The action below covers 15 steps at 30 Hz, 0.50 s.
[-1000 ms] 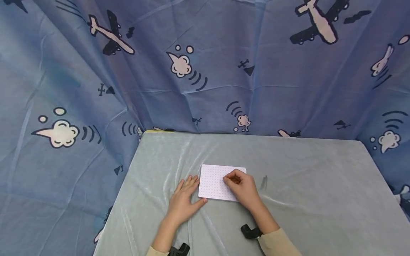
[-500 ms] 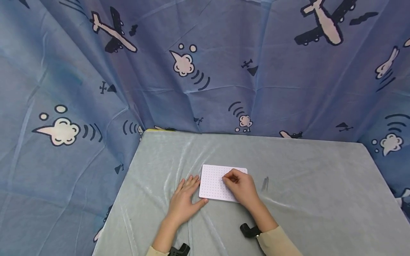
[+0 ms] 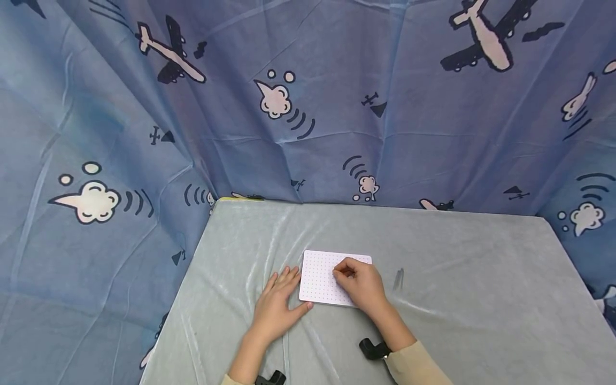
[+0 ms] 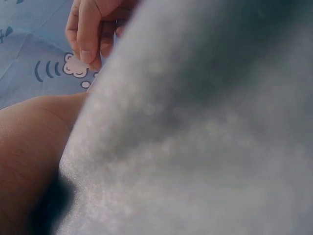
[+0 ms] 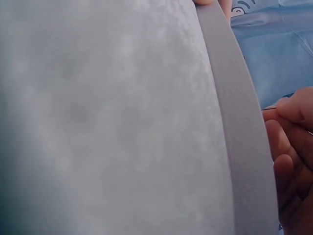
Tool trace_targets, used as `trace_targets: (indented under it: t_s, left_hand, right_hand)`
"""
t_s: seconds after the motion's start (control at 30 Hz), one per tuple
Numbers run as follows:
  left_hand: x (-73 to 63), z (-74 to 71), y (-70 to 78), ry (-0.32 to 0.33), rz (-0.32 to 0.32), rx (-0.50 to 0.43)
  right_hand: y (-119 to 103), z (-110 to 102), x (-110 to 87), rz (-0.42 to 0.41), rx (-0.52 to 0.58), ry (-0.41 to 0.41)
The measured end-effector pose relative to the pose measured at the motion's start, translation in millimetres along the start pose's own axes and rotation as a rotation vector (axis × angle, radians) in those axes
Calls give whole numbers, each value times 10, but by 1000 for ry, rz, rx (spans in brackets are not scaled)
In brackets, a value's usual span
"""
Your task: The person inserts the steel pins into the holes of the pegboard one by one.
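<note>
A white board [image 3: 317, 278] printed with a grid of small dots lies on the table. My left hand [image 3: 276, 310] lies spread beside it, fingertips at its left edge and thumb at the near left corner. Over the board's right part is my right hand [image 3: 363, 283], thumb and index finger pinched together, the other fingers curled. In the right wrist view, a thin dark needle-like piece [image 5: 269, 108] sticks out from the pinching fingertips; its exact kind is too small to tell. The board's thick pale side [image 5: 244, 132] shows there too. The right hand covers the board's near right corner.
Grey velvety cloth [image 3: 481, 294] covers the table. A small dark grey streak [image 3: 398, 279] lies on it right of the board. Blue curtains [image 3: 327, 107] with printed planes hang behind and at the sides. A yellow strip [image 3: 236, 199] shows at the far left corner.
The pinching right hand shifts very slightly left over the board. The left hand keeps its place at the board's edge; the head view moves a little.
</note>
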<state>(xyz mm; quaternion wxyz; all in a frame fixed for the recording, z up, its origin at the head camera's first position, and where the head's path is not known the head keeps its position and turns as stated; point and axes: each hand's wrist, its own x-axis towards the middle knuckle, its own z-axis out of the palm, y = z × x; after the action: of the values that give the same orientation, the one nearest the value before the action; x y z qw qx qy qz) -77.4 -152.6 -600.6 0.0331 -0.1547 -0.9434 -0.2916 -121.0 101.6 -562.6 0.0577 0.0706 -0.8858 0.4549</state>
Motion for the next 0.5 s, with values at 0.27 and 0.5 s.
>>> trace_targets:
  t_s: [0.27, 0.5]
  left_hand:
    - [-10, 14, 9, 17, 21, 11]
    - [-15, 14, 25, -3, -4, 15]
  right_hand:
    - [-8, -2, -16, 19, -4, -5]
    - [38, -55, -54, 59, 99, -21]
